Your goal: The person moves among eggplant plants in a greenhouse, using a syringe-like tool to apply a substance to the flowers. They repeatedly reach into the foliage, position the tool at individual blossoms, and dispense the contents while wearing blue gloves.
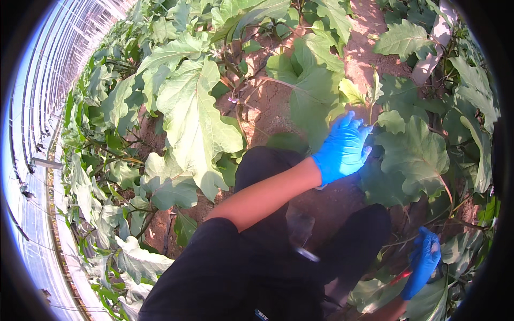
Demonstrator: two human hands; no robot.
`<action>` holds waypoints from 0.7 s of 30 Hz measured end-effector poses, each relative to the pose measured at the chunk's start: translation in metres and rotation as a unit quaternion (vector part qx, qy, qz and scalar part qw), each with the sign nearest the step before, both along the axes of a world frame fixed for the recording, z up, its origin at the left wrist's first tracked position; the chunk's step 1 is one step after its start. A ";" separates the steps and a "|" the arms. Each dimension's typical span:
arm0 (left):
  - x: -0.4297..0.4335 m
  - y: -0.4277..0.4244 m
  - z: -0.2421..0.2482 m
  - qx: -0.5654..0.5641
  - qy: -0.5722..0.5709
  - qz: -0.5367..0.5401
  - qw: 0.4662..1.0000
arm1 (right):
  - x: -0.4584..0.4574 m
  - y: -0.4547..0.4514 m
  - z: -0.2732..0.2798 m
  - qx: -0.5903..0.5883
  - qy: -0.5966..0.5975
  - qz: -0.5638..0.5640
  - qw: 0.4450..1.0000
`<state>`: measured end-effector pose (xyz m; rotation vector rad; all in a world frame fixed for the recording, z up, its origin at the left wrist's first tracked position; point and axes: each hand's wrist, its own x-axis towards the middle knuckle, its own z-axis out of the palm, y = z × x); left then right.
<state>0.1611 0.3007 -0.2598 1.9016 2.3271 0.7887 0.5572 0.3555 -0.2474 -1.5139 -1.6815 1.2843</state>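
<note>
My left hand (341,147), in a blue glove, reaches over the soil among broad-leaved plants that look like eggplants. Its thumb is apart from the fingers, and the fingertips are at the stem of a young leafy shoot (372,96); whether they touch it I cannot tell. A large green leaf (315,98) hangs just beyond the fingers. At lower right, my right hand (423,257), also blue-gloved, is curled around a tool with a red handle (401,276). Most of that tool is hidden by the hand and leaves. Plant stems and leaves surround this hand.
My dark-trousered knees (261,164) are bent over the bare soil (275,104). Dense leaves (196,116) stand to the left, with more (417,156) on the right. A pale post (437,40) leans at upper right. The greenhouse's plastic wall (30,224) curves along the left.
</note>
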 end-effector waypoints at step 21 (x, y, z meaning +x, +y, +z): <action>-0.140 -0.391 -0.019 -0.081 0.129 0.437 0.887 | -0.199 -0.076 0.034 0.166 0.284 0.112 0.938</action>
